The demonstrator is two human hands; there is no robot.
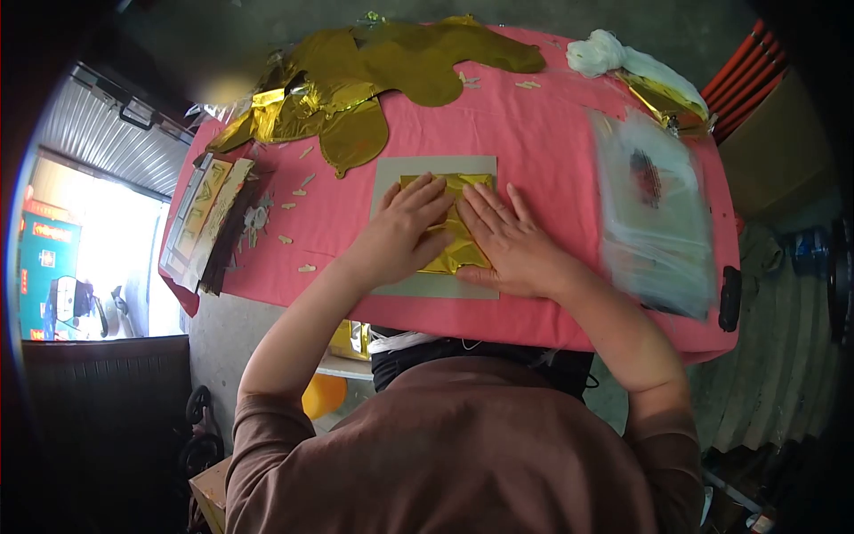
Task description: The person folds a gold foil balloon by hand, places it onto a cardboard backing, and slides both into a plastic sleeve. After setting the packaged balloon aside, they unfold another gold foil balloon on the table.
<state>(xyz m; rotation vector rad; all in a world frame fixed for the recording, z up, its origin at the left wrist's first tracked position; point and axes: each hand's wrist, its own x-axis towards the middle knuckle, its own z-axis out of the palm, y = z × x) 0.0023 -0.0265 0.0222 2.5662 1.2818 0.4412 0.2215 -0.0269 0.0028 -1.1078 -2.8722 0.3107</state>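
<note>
A folded sheet of shiny gold foil, perhaps a foil balloon (459, 253), lies on a grey square board (436, 165) at the near middle of the table. My left hand (402, 230) rests flat on the foil's left side, fingers stretched out and pointing away from me. Pressed on the right side is my right hand (513, 244), with its fingers straight and slightly spread. Neither hand grips anything. The hands cover much of the foil's left and right edges.
A pink cloth (551, 133) covers the table. Large flat gold foil shapes (431, 67) lie at the back. Clear plastic bags (658, 222) sit at right, white string (596, 53) at back right. Printed cardboard pieces (209, 214) stand at left, near small scattered slips (289, 206).
</note>
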